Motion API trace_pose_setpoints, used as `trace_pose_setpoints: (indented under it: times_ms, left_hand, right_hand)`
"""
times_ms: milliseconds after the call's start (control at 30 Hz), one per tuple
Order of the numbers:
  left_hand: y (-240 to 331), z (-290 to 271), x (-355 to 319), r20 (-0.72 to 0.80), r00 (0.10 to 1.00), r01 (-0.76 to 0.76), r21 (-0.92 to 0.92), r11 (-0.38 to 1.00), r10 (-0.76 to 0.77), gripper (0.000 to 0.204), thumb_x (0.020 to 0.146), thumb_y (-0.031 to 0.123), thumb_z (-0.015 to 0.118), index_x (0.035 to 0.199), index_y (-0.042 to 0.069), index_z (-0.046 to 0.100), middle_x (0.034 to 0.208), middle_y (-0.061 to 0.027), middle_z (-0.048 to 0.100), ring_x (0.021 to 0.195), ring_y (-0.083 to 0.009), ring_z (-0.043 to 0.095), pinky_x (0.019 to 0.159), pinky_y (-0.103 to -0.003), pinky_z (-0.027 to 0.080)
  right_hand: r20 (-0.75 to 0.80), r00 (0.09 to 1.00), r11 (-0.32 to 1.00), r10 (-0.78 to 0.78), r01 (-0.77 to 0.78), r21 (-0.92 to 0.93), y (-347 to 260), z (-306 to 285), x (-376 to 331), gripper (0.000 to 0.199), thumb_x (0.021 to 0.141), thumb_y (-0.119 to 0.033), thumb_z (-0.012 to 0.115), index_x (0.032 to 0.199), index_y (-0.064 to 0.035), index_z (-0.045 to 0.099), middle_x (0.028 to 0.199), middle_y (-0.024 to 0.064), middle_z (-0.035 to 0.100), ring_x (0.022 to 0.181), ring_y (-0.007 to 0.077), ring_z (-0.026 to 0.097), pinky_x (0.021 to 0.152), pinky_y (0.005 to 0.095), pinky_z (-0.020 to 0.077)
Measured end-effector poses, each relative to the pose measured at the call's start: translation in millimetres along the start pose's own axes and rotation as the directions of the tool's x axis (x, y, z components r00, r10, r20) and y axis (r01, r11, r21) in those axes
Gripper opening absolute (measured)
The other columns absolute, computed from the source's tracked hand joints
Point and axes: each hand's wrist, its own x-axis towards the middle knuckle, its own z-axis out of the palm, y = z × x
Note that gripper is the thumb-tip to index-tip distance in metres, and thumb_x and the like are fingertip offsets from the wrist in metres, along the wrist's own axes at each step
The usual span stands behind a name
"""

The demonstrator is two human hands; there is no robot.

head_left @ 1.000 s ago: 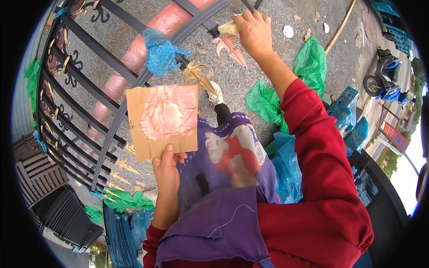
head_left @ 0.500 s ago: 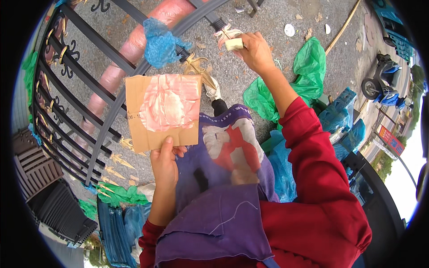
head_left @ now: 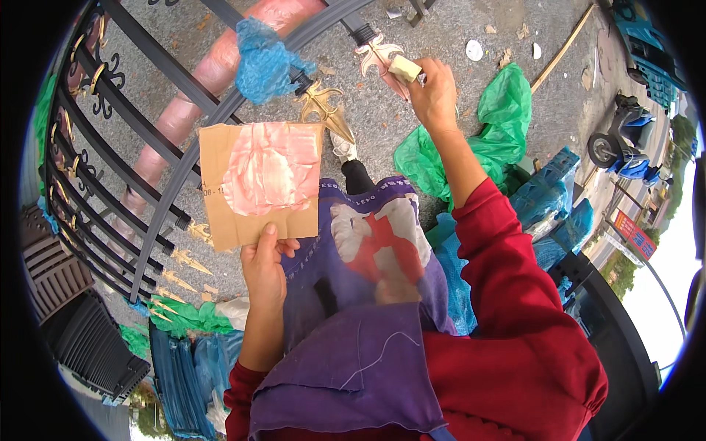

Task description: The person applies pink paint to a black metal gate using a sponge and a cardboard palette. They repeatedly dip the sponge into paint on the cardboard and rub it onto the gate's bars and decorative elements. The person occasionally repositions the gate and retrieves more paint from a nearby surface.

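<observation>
In the head view, the left hand (head_left: 263,268) grips the lower edge of a brown cardboard square smeared with pinkish-gold paint (head_left: 263,182), thumb on the front face, holding it upright above the lap. The right hand (head_left: 435,94) is stretched out well apart from the left, its fingers closed around a small pale yellow sponge block (head_left: 404,68) that presses against a gold-painted spearhead finial (head_left: 376,53) at the end of a black wrought-iron fence rail (head_left: 220,110). A second gold finial (head_left: 323,109) sits just beside the cardboard's top corner. A crumpled blue plastic bag (head_left: 263,62) is wrapped on the rail, and a green plastic bag (head_left: 494,128) lies on the concrete ground (head_left: 441,29) under the right forearm.
</observation>
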Motion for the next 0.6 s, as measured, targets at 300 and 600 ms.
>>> trace_pose_setpoints:
  times_ms: [300,600]
  left_hand:
    - [3.0,7.9,0.7,0.004,1.0,0.012,-0.004,1.0,-0.012,0.02,0.094,0.018,0.053,0.095,0.0,0.06,0.076,-0.0085,0.063,0.064,-0.0136,0.058,0.057,-0.025,0.043]
    - [2.7,11.0,4.1,0.004,1.0,0.017,0.02,1.0,-0.017,0.02,0.094,0.019,0.053,0.093,0.0,0.061,0.075,-0.0087,0.064,0.063,-0.0133,0.058,0.057,-0.025,0.042]
  right_hand:
    - [0.029,0.951,0.93,0.308,-0.308,0.202,-4.4,-8.0,24.0,0.016,0.073,-0.013,0.071,0.081,-0.0027,0.061,0.082,0.0146,0.062,0.084,0.0352,0.057,0.074,0.0426,0.0448]
    - [0.44,0.858,0.963,0.263,-0.26,-0.068,-2.8,-7.1,31.5,0.026,0.071,-0.021,0.074,0.08,-0.0026,0.06,0.081,0.017,0.066,0.078,0.0357,0.063,0.072,0.0426,0.0485]
